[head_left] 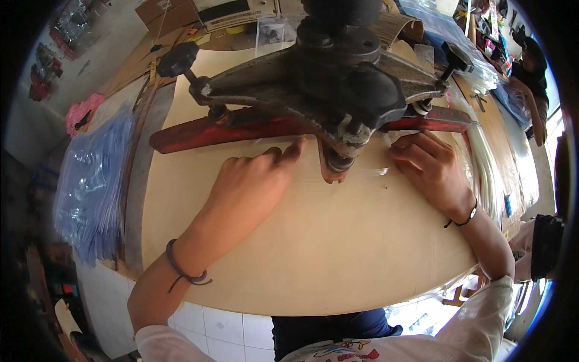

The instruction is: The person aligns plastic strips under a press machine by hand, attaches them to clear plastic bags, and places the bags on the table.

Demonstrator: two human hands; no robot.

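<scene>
1. Red paint covered the long bar [229,131] under a dark metal machine [265,84], which stood at the top middle of the frame.
2. Big black knobs [179,59] stuck out from the machine.
3. Shiny, thin clear plastic [377,172] lay in the middle of the frame, between the two hands and by the bar's short front piece.
4. The left hand [253,175], left of the middle, had its pointing finger stretched toward the bar and its other fingers folded. I could not tell if it pinched anything.
5. The right hand [431,160], right of the middle, had bent fingers close together near the bar. I could not tell if it pinched the plastic.
6. Both hands were over a big tan board [313,253].
7. Bluish clear sheets [90,187] lay in a pile at the left, and long pale strips [485,172] lay at the right.
</scene>
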